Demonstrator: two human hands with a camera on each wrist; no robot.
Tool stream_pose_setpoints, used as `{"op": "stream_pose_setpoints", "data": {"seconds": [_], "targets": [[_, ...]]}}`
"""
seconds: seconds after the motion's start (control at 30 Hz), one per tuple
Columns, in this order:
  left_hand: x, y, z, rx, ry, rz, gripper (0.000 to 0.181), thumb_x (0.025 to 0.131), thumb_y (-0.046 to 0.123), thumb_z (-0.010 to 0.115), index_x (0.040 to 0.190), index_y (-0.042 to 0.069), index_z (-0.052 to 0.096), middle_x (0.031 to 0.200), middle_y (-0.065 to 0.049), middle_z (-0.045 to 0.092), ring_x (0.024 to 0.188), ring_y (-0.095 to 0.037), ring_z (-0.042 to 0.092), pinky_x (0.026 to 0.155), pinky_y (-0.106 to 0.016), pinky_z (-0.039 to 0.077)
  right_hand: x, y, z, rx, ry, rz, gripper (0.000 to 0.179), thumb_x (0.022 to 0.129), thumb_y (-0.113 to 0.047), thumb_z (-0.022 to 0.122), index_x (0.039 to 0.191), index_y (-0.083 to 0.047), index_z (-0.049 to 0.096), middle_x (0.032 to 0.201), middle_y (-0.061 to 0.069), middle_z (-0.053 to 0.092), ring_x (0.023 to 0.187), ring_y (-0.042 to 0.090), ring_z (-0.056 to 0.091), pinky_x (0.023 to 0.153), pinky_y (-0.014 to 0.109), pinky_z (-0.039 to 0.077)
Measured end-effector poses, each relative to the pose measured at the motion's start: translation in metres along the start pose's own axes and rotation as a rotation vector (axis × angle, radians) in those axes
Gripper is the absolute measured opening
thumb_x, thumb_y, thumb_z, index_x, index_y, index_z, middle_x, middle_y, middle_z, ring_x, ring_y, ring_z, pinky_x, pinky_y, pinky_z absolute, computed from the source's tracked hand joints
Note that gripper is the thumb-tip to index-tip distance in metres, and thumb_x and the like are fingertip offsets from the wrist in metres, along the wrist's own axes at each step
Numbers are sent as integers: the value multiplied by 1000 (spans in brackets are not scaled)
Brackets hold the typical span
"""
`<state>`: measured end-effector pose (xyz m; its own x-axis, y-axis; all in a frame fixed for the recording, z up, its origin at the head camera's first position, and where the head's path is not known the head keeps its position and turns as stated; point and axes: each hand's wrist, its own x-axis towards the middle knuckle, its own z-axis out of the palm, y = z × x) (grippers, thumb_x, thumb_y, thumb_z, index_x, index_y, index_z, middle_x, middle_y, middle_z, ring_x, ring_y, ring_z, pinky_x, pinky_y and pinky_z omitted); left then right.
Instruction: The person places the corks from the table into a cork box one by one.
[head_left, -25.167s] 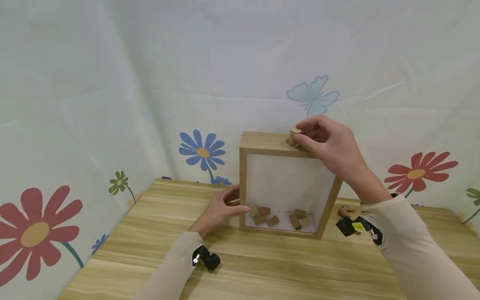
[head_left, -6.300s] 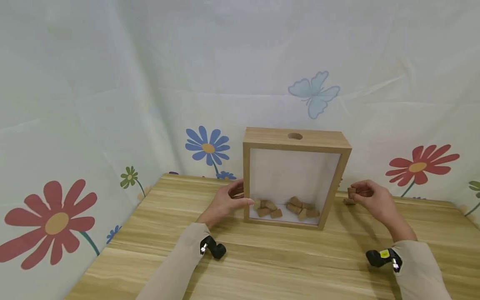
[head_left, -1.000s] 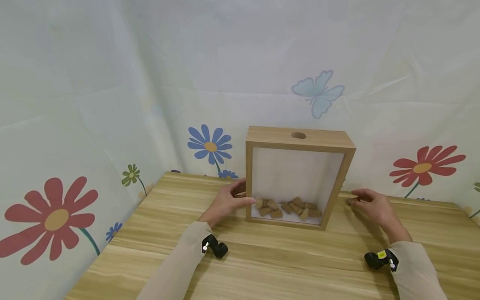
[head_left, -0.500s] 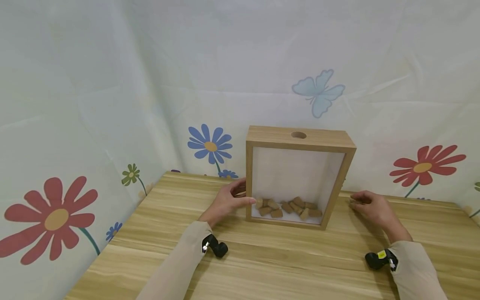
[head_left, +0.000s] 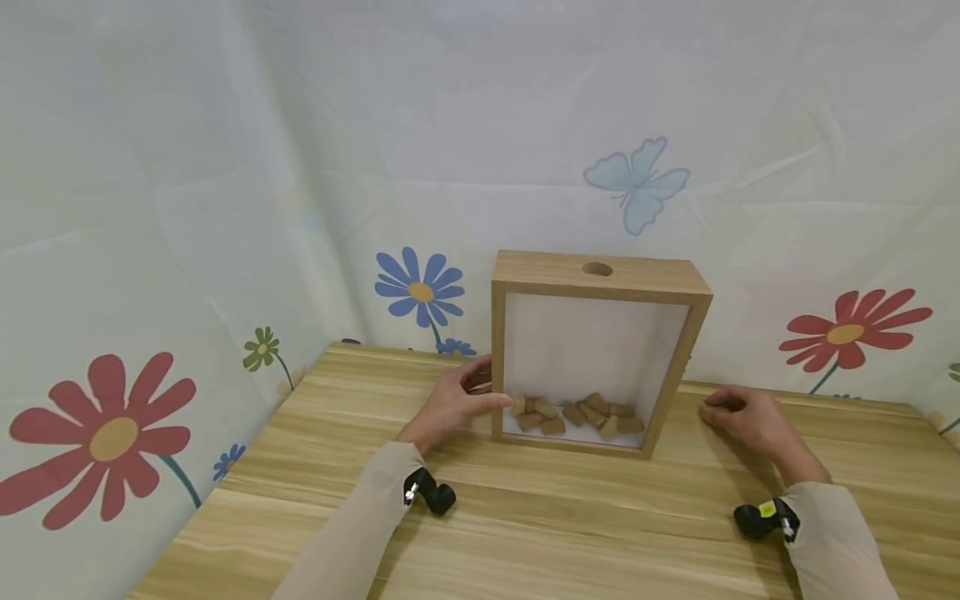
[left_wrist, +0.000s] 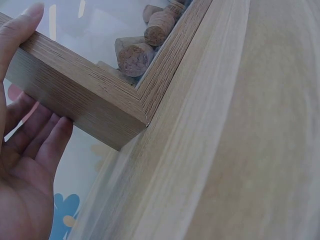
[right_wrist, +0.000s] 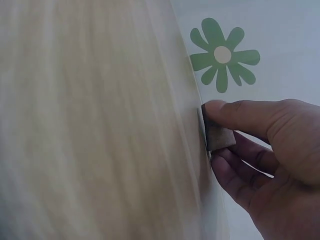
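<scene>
A wooden shadow box [head_left: 592,290] with a clear front stands upright on the table, with a round hole [head_left: 597,269] in its top. Several corks [head_left: 553,426] lie along its bottom inside. My left hand [head_left: 452,406] holds the box by its left side, thumb on the front edge and fingers at the back edge, as the left wrist view shows. Right of the box, my right hand [head_left: 757,419] pinches a cork [right_wrist: 220,138] between thumb and fingers, down at the tabletop. In the head view that cork is mostly hidden by the fingers.
The wood-grain table [head_left: 525,508] runs back to a white cloth backdrop [head_left: 465,125] printed with flowers and a butterfly. Small black cameras [head_left: 759,520] sit on both wrists.
More corks lie inside the box than 25 seconds ago, when my right hand held one at the hole. Over the last second, its fingertips have lowered slightly at the table. My left hand stays put.
</scene>
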<state>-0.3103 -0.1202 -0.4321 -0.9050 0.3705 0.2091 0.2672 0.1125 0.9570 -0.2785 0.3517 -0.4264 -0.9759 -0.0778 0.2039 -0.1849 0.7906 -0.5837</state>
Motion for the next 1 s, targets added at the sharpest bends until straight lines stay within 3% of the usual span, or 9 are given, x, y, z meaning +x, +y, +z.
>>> {"op": "stream_pose_setpoints", "data": {"seconds": [0.27, 0.37, 0.53, 0.7, 0.83, 1.0], "targets": [[-1, 0, 0, -4, 9, 2, 82, 89, 18, 89, 158, 2, 46, 149, -16, 59, 136, -33, 58, 111, -37, 51, -3, 0, -7, 14, -23, 45, 32, 102, -24, 75, 114, 6, 73, 104, 17, 73, 93, 27, 62, 76, 36, 52], [-1, -1, 0, 0, 16, 6, 82, 89, 19, 89, 158, 3, 47, 148, -15, 60, 135, -32, 59, 110, -37, 52, -3, -2, -11, 53, -33, 55, 36, 104, -25, 71, 119, 7, 71, 107, 18, 72, 95, 27, 62, 74, 30, 54], [-1, -1, 0, 1, 16, 10, 82, 89, 19, 89, 157, 3, 48, 148, -15, 60, 134, -32, 60, 109, -36, 52, -3, -10, -16, 143, -32, 49, 39, 107, -24, 68, 123, 11, 68, 105, 16, 72, 89, 19, 64, 69, 24, 58], [-1, -1, -1, -1, 12, 19, 82, 89, 18, 89, 157, 2, 47, 148, -17, 59, 135, -34, 59, 110, -37, 52, -3, -21, -21, 193, -23, 23, 38, 107, -22, 66, 126, 11, 67, 108, 17, 73, 89, 13, 67, 75, 25, 60], [-1, -2, -1, -2, 12, 17, 83, 89, 19, 89, 157, 2, 47, 149, -16, 59, 135, -33, 59, 110, -36, 52, -4, -32, -25, 188, 9, 3, 40, 107, -25, 66, 128, 9, 66, 110, 20, 73, 88, 7, 66, 75, 19, 57], [0, -3, 0, -3, 11, 11, 84, 88, 20, 90, 158, 3, 47, 150, -14, 59, 135, -31, 59, 111, -35, 51, -8, -46, -36, 154, 105, -52, 43, 107, -30, 67, 132, 5, 67, 117, 24, 73, 88, -7, 60, 72, 12, 51]]}}
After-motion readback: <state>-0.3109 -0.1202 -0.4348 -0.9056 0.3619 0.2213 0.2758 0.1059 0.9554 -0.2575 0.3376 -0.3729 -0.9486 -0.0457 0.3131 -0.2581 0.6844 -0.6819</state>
